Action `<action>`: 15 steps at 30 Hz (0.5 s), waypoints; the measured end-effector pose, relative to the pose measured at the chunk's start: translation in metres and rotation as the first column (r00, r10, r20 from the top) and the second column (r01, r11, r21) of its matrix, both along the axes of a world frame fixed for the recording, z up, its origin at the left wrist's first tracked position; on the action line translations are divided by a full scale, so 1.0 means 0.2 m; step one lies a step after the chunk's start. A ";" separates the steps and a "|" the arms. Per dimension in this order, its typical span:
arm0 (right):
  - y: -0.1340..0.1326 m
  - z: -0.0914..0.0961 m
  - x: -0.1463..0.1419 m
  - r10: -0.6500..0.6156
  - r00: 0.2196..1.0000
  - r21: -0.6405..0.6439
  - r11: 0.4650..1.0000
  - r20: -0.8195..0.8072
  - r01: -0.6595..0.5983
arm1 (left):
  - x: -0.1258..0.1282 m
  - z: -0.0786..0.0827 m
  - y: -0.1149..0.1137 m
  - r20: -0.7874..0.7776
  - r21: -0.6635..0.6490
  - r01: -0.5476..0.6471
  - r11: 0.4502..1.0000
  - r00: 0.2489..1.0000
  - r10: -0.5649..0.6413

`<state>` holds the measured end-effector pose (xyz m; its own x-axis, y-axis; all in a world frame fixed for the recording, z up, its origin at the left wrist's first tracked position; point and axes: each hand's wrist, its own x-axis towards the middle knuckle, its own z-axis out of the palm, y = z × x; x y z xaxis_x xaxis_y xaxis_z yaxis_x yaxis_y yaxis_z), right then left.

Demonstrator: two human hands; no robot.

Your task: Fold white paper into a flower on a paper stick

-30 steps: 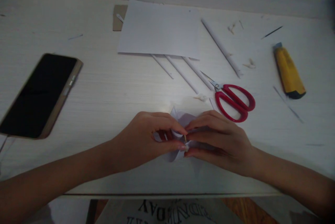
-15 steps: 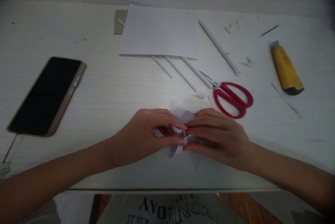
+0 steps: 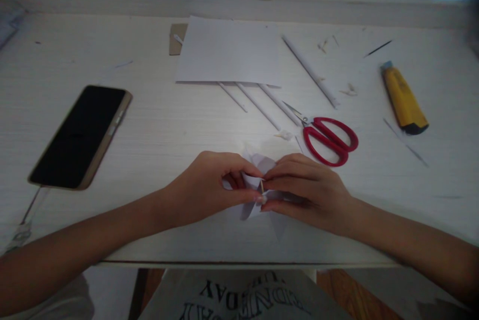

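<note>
Near the table's front edge, my left hand [image 3: 215,180] and my right hand [image 3: 312,190] meet over a folded white paper piece [image 3: 262,163] with several pointed flaps. A thin wooden stick [image 3: 262,187], like a toothpick, stands at the paper's middle between my fingertips. My left thumb and index finger pinch the paper beside the stick. From the other side, my right thumb and fingers close on the paper. Part of the paper is hidden by my hands. Red-handled scissors [image 3: 329,141] lie just beyond my right hand.
A white sheet [image 3: 228,53] partly covers several thin paper rolls [image 3: 259,105] and a brown card [image 3: 175,41]. Another paper roll [image 3: 310,71] lies to its right. On the right is a yellow tube-like object [image 3: 405,100]; on the left, a phone [image 3: 80,135] with a cable.
The camera view has shifted slightly, so things on the table appear moved. My hands stay together at the paper, with the fingertips moving only a little around the stick.
</note>
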<state>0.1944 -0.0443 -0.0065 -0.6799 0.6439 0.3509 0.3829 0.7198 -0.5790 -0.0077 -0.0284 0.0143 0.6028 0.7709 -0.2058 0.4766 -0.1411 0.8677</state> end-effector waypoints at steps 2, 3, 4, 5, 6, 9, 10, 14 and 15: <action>0.00 0.00 0.00 0.004 1.000 -0.010 1.000 -0.002 -0.004 | 0.00 0.00 0.00 -0.001 0.001 0.006 1.000 1.000 -0.006; 0.00 0.00 0.00 0.005 1.000 -0.015 1.000 -0.004 -0.005 | 0.00 0.00 0.00 -0.002 0.003 0.006 1.000 1.000 -0.006; 0.00 0.00 0.00 0.003 1.000 -0.018 1.000 -0.007 -0.003 | 0.00 0.00 0.00 -0.003 0.004 0.005 1.000 1.000 -0.005; 0.00 0.00 0.00 0.000 1.000 -0.021 1.000 -0.010 -0.001 | 0.00 0.00 0.00 0.000 0.006 0.001 1.000 1.000 -0.001; 0.00 0.00 0.00 -0.002 1.000 -0.023 1.000 -0.012 0.002 | 0.00 0.00 0.00 0.004 0.005 -0.001 1.000 1.000 0.001; 0.00 0.00 0.00 -0.007 1.000 -0.029 1.000 -0.017 0.007 | 0.00 0.00 0.00 0.022 -0.008 0.000 1.000 1.000 0.000; 0.00 0.00 0.00 -0.010 1.000 -0.028 1.000 -0.023 0.009 | 0.00 0.00 0.00 0.026 -0.010 0.003 1.000 1.000 -0.003; 0.00 0.00 -0.01 -0.011 1.000 -0.042 0.999 -0.028 0.010 | 0.00 0.00 0.00 0.040 -0.002 0.009 1.000 0.999 -0.009; 0.00 0.00 -0.01 -0.010 1.000 -0.045 0.999 -0.029 0.009 | 0.00 -0.01 0.00 0.043 0.001 0.008 1.000 0.999 -0.008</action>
